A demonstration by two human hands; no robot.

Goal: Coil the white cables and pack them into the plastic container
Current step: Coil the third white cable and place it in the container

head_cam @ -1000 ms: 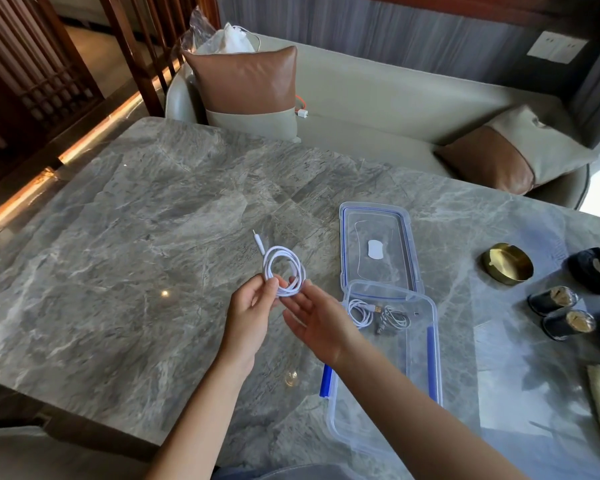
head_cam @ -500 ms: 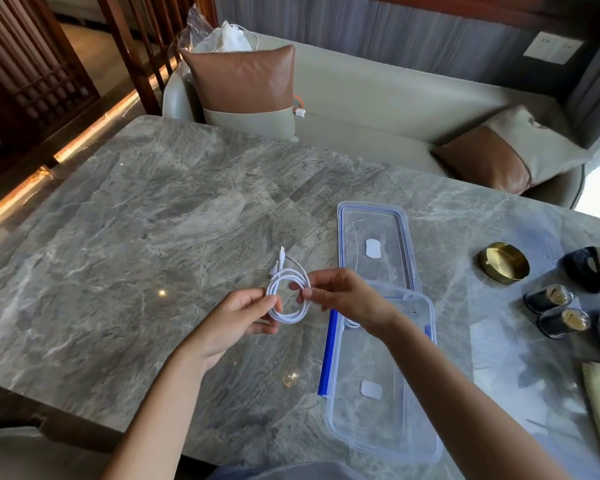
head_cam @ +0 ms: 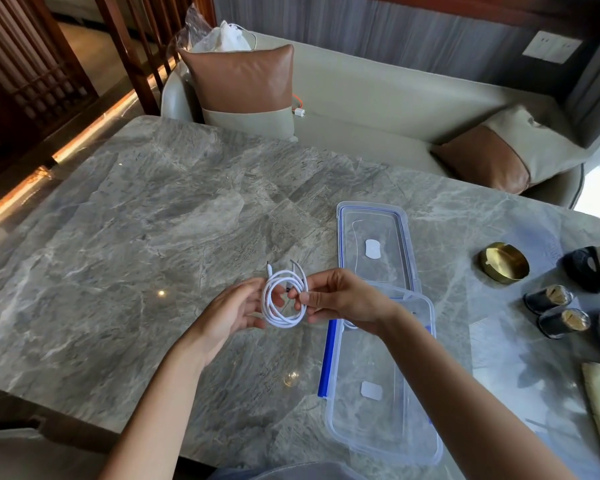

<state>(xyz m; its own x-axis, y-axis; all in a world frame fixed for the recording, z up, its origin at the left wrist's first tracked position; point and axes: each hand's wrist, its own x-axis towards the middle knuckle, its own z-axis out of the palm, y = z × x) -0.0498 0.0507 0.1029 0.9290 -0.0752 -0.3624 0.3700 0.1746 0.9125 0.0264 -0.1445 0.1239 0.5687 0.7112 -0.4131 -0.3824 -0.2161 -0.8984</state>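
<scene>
Head view: both hands hold a coiled white cable (head_cam: 284, 299) in the air above the middle of the grey marble table (head_cam: 125, 258), just left of the plastic container (head_cam: 381, 386). The left hand (head_cam: 232, 313) curls loosely around the coil's left side, fingers touching the loops. The right hand (head_cam: 340, 299) pinches the coil's right side between thumb and fingers. Two cable ends stick up from the top of the coil. The clear container sits near the table's near edge, a blue clip along its left side. Its lid (head_cam: 374, 247) lies flat just beyond it, toward the far edge. A brass dish (head_cam: 504, 261) rests by the right edge.
</scene>
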